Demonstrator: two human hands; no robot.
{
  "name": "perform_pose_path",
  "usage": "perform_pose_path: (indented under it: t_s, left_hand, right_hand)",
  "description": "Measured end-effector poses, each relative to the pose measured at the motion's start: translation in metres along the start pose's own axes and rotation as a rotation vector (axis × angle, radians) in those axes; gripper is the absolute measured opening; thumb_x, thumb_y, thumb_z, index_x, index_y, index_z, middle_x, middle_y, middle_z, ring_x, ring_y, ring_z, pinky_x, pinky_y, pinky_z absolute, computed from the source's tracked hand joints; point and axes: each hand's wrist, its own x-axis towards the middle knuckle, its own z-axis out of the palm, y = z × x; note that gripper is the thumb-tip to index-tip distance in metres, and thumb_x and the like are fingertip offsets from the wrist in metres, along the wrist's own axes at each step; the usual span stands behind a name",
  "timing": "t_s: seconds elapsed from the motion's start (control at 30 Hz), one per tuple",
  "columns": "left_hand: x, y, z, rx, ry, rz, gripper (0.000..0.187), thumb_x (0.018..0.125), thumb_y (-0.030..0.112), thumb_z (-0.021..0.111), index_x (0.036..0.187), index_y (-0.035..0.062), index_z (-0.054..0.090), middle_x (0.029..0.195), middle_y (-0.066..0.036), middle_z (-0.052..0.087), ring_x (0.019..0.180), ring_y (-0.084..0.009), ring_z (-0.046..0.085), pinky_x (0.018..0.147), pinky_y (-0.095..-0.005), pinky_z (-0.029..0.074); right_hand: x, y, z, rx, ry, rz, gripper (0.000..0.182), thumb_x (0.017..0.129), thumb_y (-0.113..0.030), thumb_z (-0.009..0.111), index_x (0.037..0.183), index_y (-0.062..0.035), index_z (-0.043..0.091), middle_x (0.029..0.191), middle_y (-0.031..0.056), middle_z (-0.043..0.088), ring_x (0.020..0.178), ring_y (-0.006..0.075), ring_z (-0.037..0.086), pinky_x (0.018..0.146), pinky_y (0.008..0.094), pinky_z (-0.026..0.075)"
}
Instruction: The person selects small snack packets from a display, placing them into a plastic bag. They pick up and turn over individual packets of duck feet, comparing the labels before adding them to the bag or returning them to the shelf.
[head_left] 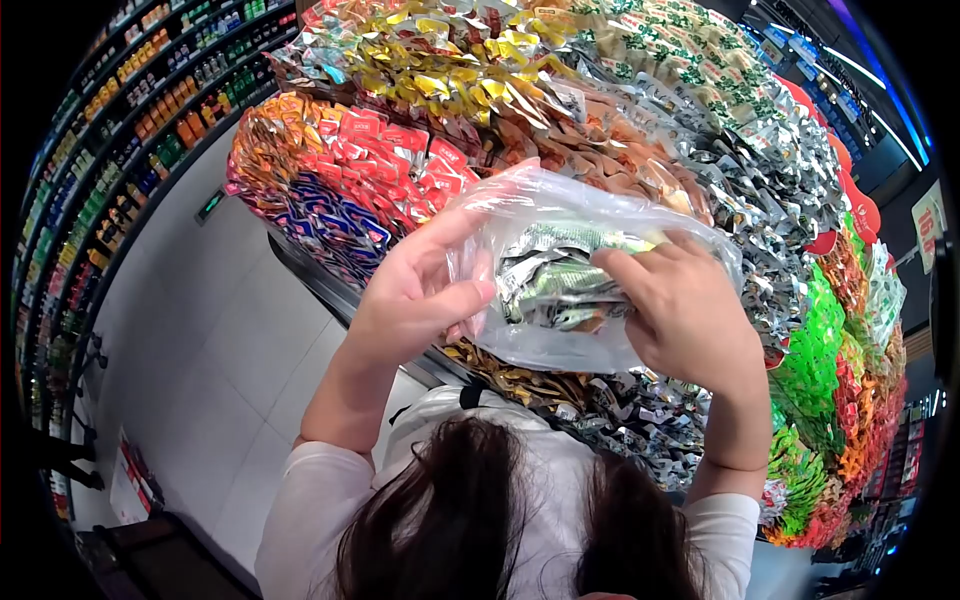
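A clear plastic bag (570, 355) is held up in front of my chest with its mouth spread open. My left hand (425, 285) is closed on its left side, the thumb over the film and the fingers behind it. Inside lie several green and silver snack packets (560, 275). My right hand (690, 305) reaches into the bag's mouth from the right. Its curled fingers press on a green packet at the bag's upper right; the fingertips are partly hidden.
Behind the bag spreads a large heaped display of wrapped snacks, with red packets (365, 140), yellow packets (480, 85) and brown packets (600, 140). Green packets (812, 350) lie at the right. Shelves of bottles (165, 120) stand at the left beyond the tiled floor (240, 330).
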Motion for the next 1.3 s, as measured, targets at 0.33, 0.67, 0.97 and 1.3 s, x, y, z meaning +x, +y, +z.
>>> perform_pose_path:
  t_s: [0.33, 0.67, 0.97, 1.3]
  left_hand:
    - [0.011, 0.005, -0.006, -0.017, -0.053, 0.08, 0.064, 0.075, -0.004, 0.052, 0.134, -0.005, 0.028, 0.135, -0.011, 0.036, 0.069, -0.0029, 0.049, 0.058, -0.016, 0.042]
    - [0.026, 0.005, -0.006, 0.012, 0.082, 0.036, 0.075, 0.063, 0.006, 0.06, 0.13, -0.0114, 0.03, 0.128, -0.02, 0.044, 0.055, 0.0005, 0.044, 0.041, -0.0113, 0.032]
    - [0.025, 0.005, -0.01, -0.007, -0.094, -0.045, 0.062, 0.075, -0.005, 0.055, 0.133, -0.0041, 0.031, 0.08, -0.001, 0.053, 0.057, -0.0019, 0.044, 0.048, -0.0159, 0.037]
    - [0.033, 0.002, -0.008, 0.014, -0.169, 0.1, 0.067, 0.07, -0.012, 0.046, 0.134, -0.0057, 0.028, 0.144, -0.01, 0.023, 0.067, -0.0012, 0.044, 0.058, -0.0146, 0.04]
  right_hand:
    - [0.02, 0.022, -0.001, 0.34, -0.071, -0.161, 0.031, 0.071, -0.006, 0.062, 0.1, -0.0076, 0.053, 0.083, 0.0103, 0.056, 0.076, 0.0294, 0.055, 0.066, 0.0366, 0.042]
    - [0.028, 0.013, 0.013, -0.076, 0.333, 0.004, 0.035, 0.065, -0.004, 0.059, 0.099, -0.0071, 0.051, 0.084, 0.0089, 0.054, 0.077, 0.0267, 0.055, 0.065, 0.0365, 0.044]
    - [0.028, 0.018, 0.023, -0.103, 0.185, 0.08, 0.016, 0.073, -0.01, 0.052, 0.089, -0.0071, 0.053, 0.079, 0.0084, 0.057, 0.075, 0.0264, 0.058, 0.063, 0.0382, 0.044]
    - [0.035, 0.013, 0.04, -0.224, 0.034, -0.031, 0.035, 0.075, -0.008, 0.049, 0.109, -0.0118, 0.053, 0.078, 0.0052, 0.055, 0.074, 0.0228, 0.059, 0.062, 0.0335, 0.047]
